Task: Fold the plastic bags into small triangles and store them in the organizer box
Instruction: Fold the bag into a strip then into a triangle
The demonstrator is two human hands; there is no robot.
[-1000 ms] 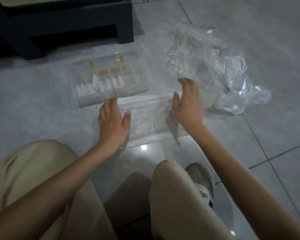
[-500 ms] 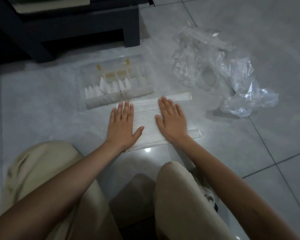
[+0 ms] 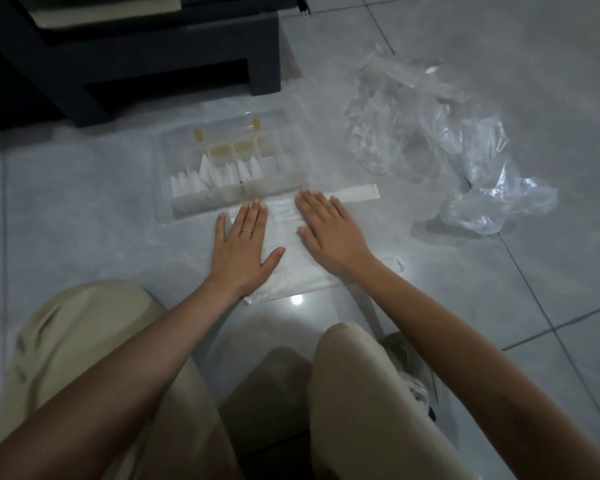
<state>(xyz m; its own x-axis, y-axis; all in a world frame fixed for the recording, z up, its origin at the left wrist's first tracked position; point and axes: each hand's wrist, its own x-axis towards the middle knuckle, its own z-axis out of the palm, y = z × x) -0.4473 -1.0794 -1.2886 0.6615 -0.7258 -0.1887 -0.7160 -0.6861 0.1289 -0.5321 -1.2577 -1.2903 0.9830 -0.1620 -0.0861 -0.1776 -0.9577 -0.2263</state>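
Nearest the camera, two knees in beige trousers (image 3: 361,393) fill the bottom of the view and are cut off by its edge. A pale shoe (image 3: 409,372) shows only in part behind the right knee.

Beyond them, both hands lie palm down on a flattened plastic bag (image 3: 293,271) on the grey tiled floor (image 3: 66,209). The left hand (image 3: 245,249), with a thin ring (image 3: 246,231), has straight fingers and its thumb spread out. The right hand (image 3: 329,233) is also flat with its fingers together. The hands hide much of the bag, and its clear film is hard to trace against the tiles. Its far edge shows as a pale strip to the right of the right fingertips.

Just past the fingertips sits the clear organizer box (image 3: 236,199). White folded triangles (image 3: 205,174) stand in its near-left compartments, but their number is hard to tell. To the right, apart from the box, lies a crumpled heap of clear plastic bags (image 3: 430,133), whose separate bags cannot be told apart.

Farthest off stands dark furniture (image 3: 153,57), cut off at the top.
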